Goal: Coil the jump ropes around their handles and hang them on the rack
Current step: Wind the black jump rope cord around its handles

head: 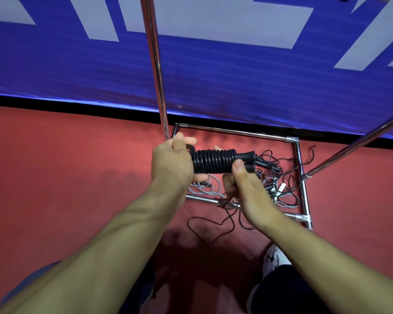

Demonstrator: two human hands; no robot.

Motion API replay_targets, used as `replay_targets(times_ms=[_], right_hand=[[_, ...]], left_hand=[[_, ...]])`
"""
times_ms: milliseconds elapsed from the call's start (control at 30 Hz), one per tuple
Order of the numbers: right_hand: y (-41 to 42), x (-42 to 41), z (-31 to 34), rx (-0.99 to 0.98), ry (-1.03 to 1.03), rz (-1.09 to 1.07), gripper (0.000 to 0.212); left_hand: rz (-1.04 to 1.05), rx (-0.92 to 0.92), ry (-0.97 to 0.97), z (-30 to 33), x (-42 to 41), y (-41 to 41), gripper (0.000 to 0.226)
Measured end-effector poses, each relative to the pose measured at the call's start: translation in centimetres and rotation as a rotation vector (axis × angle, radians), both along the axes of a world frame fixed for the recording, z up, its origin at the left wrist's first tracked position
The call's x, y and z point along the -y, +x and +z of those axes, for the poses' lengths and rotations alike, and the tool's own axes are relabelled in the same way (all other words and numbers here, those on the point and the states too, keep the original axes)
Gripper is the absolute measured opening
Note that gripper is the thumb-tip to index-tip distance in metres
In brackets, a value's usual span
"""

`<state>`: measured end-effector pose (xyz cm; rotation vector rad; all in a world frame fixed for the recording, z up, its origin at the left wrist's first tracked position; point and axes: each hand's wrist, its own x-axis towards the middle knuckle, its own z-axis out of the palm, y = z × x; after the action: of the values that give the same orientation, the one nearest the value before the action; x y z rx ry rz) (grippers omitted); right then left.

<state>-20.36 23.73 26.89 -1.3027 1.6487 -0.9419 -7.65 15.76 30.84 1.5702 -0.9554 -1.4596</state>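
From the head camera, both hands hold a thick black rubber jump rope [216, 161] wound in tight coils around its paired black handles, lying level between them. The left hand [171, 159] grips the looped end, fingers curled around it. The right hand [243, 184] holds the handle end, thumb pressed on the coils. Beneath the hands, thin grey and black loose ropes [279, 177] lie tangled on the red floor [66, 166] inside the chrome tubular rack base [301, 159]. A chrome upright pole [156, 64] rises just beyond the left hand.

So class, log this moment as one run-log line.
left hand: grips coil end | right hand: pinches handles | black coiled jump rope: wound, unhung | chrome tube rack: loose ropes inside base
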Motion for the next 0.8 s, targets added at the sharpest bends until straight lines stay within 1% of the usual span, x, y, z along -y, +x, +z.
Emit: replay_targets(times_ms=[67, 100, 233, 300, 400, 433, 500, 533, 633, 700, 800], right_hand=[[-0.3, -0.3, -0.1, -0.094, -0.031, 0.05, 0.066], [-0.5, -0.5, -0.1, -0.149, -0.077, 0.094, 0.061], [-2.2, -0.6, -1.2, -0.464, -0.311, 0.27, 0.012], [-3.2, -0.3, -1.4, -0.519, -0.322, 0.267, 0.024], [-4.4, 0.2, -1.1, -0.518, -0.298, 0.165, 0.047], [-4.4, 0.1, -0.8, -0.521, -0.324, 0.143, 0.046], [-4.4, 0.3, -0.2, -0.534, -0.383, 0.12, 0.029], [-4.4, 0.2, -0.1, -0.538, -0.395, 0.101, 0.025], [-4.8, 0.3, 0.0, -0.535, -0.444, 0.061, 0.03], [-5.2, 0.5, 0.2, -0.594, -0.476, 0.077, 0.033], [-5.2, 0.7, 0.5, -0.638, -0.524, 0.103, 0.027]], left_hand=[[-0.019, 0.003, -0.014, 0.2, 0.1, 0.2, 0.038], [-0.033, 0.011, -0.018, 0.3, 0.2, 0.4, 0.038], [-0.135, 0.067, -0.052, 0.4, 0.8, 1.0, 0.038], [-0.21, 0.085, -0.074, 0.3, 0.8, 1.2, 0.038], [-0.289, 0.144, -0.113, 0.2, 0.6, 1.2, 0.038], [-0.309, 0.163, -0.123, 0.2, 0.5, 1.3, 0.038], [-0.349, 0.194, -0.145, 0.3, 0.6, 1.3, 0.038], [-0.364, 0.21, -0.149, 0.2, 0.5, 1.3, 0.038], [-0.38, 0.283, -0.171, 0.1, 0.5, 1.3, 0.037], [-0.369, 0.345, -0.19, -0.2, 0.7, 1.3, 0.037], [-0.345, 0.368, -0.216, -0.4, 0.9, 1.1, 0.037]])
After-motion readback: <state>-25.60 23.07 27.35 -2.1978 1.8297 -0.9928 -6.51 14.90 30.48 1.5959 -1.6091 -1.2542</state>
